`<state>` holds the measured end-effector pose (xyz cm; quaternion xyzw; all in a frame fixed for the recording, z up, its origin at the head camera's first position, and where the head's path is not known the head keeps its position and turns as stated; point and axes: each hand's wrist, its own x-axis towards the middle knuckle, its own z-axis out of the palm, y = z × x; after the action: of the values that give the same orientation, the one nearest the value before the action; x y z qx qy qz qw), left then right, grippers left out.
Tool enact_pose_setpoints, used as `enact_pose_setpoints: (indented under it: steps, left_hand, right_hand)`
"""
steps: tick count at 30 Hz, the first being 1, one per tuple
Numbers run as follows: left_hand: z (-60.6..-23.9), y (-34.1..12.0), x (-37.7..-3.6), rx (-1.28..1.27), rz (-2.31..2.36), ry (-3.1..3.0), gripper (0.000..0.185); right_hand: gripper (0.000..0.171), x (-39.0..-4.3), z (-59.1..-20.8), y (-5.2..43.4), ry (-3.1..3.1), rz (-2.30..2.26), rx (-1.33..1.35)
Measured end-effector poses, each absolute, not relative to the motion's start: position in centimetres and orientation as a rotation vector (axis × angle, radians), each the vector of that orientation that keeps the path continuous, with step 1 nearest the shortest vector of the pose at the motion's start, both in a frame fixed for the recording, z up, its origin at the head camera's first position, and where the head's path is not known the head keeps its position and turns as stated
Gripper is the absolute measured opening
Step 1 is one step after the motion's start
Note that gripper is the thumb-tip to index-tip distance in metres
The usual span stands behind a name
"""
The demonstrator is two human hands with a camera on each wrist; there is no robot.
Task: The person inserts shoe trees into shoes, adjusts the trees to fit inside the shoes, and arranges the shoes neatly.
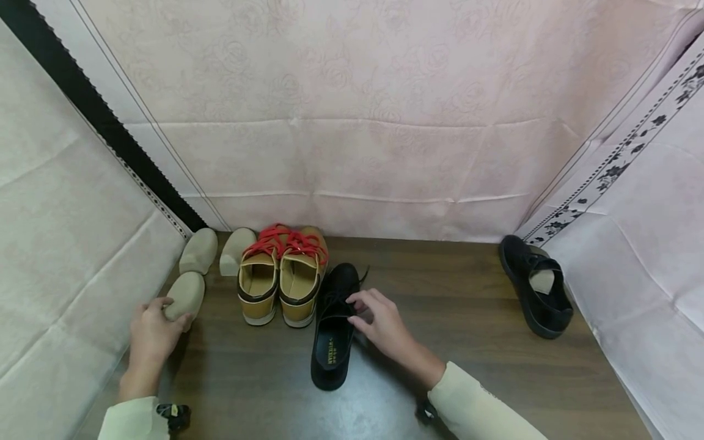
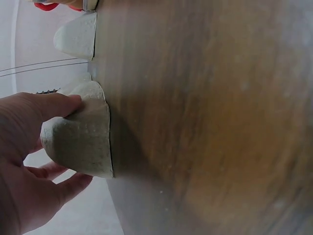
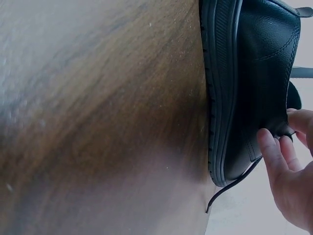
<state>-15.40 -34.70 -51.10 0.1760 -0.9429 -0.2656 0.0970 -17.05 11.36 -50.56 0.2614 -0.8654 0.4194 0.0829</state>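
At the left, my left hand point(image 1: 152, 336) grips a beige moulded shoe insert point(image 1: 187, 294), thumb on one side and fingers on the other. The left wrist view shows this insert point(image 2: 83, 137) low against the floor. My right hand point(image 1: 381, 324) pinches the side of a black lace-up shoe point(image 1: 332, 351) near its laces. In the right wrist view the fingertips are at the upper edge of the black shoe point(image 3: 259, 78), and a loose lace end hangs near its toe. Directly left of the black shoe stands a pair of tan shoes point(image 1: 255, 311) with red laces.
Two more beige inserts point(image 1: 198, 250) point(image 1: 236, 249) lie by the back wall. Another black shoe point(image 1: 536, 287) stands at the far right with a beige piece inside. Pale cloth point(image 1: 341, 159) covers the back and sides around the wooden floor point(image 1: 440, 305).
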Motion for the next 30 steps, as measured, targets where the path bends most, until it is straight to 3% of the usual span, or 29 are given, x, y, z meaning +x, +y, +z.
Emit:
enact_pose_setpoints:
  steps: [19,30]
  left_hand:
    - [-51.5,-33.8,-14.8,0.563,-0.77,-2.702,0.052]
    - [-49.8,-32.8,-14.8,0.534,-0.783,-2.635,0.052]
  right_hand:
    - [0.035,-17.1,-50.6,11.4,-2.6,1.264,0.779]
    - [0.037,-17.1,-50.9,11.5,-2.592,1.278,0.797]
